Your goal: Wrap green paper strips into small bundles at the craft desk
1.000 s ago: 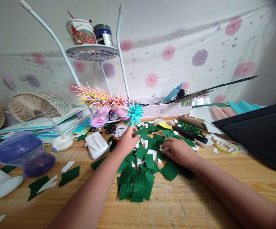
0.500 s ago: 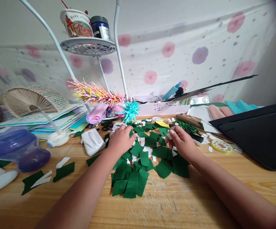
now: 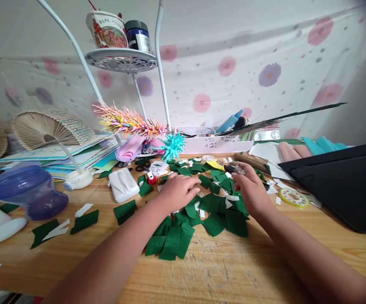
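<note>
My left hand (image 3: 180,192) lies palm down over a scatter of green crepe paper pieces (image 3: 212,203), its fingers stretched out. At the right of the pile is my right hand (image 3: 250,185), thumb and fingers apart around a dark stick-like thing (image 3: 230,169). Most of that thing is hidden under the hand, and I cannot see a grip on it. White paper scraps (image 3: 232,197) lie among the green pieces. Just beyond my left hand stands a spiky turquoise flower-like piece (image 3: 174,147), beside a longer pink and yellow spiky one (image 3: 132,122).
A small red-and-white bottle (image 3: 151,178) and a white case (image 3: 124,185) lie left of the pile. Further left stands a blue-purple container (image 3: 27,192). To the right are a yellow tape roll (image 3: 293,197) and a large black panel (image 3: 337,181). A white box (image 3: 214,145) stands behind.
My left hand has let go of the turquoise piece's lower end and moved right over the paper. My right hand picked up a white scrap, then reached forward to the dark thing.
</note>
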`<state>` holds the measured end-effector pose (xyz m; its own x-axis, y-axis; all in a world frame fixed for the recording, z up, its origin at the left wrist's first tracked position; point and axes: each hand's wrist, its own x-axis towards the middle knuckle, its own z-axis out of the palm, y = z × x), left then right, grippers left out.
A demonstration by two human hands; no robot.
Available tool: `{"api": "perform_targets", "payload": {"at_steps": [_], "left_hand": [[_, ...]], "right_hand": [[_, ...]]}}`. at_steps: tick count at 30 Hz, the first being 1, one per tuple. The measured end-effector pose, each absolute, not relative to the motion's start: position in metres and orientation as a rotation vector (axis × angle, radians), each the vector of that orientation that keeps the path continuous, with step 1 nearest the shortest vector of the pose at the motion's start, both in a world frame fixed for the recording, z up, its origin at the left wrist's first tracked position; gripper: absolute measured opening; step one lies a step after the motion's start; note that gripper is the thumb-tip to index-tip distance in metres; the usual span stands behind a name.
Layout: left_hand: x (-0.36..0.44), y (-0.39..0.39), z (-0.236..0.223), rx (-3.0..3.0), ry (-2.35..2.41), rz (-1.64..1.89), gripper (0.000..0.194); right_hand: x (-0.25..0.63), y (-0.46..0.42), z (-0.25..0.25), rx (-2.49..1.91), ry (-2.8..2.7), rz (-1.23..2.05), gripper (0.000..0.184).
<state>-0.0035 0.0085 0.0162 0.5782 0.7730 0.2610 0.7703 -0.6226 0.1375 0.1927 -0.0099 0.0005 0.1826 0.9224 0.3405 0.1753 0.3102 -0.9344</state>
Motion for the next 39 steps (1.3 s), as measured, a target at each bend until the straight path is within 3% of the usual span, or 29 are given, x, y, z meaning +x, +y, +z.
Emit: {"api": "perform_targets", "payload": {"at_steps": [4, 8, 13, 17, 28, 30, 34, 39], "left_hand": [[-0.010, 0.010, 0.008, 2.799, 1.350, 0.274, 0.031], [-0.014, 0.013, 0.005, 2.784, 1.316, 0.348, 0.017], [-0.017, 0.018, 0.006, 2.530, 1.313, 0.626, 0.010], [-0.023, 0.025, 0.005, 2.406, 1.293, 0.757, 0.011], [-0.019, 0.020, 0.007, 2.291, 1.281, 0.949, 0.015], [-0.016, 0.018, 0.007, 2.304, 1.243, 0.946, 0.020], [-0.016, 0.018, 0.006, 2.334, 1.232, 0.925, 0.018], [-0.014, 0.015, 0.004, 2.419, 1.185, 0.891, 0.018]], "right_hand": [[0.183, -0.016, 0.009, -0.909, -0.922, 1.073, 0.012], [0.181, -0.018, 0.013, -0.807, -0.788, 1.224, 0.022], [0.182, -0.016, 0.006, -0.811, -0.868, 1.241, 0.029], [0.182, -0.015, 0.002, -0.893, -1.008, 1.225, 0.023], [0.191, -0.018, 0.005, -0.926, -1.198, 1.224, 0.046], [0.191, -0.018, 0.006, -0.964, -1.265, 1.230, 0.043], [0.188, -0.018, 0.008, -1.023, -1.302, 1.198, 0.017], [0.186, -0.019, 0.008, -0.999, -1.417, 1.193, 0.021]]}}
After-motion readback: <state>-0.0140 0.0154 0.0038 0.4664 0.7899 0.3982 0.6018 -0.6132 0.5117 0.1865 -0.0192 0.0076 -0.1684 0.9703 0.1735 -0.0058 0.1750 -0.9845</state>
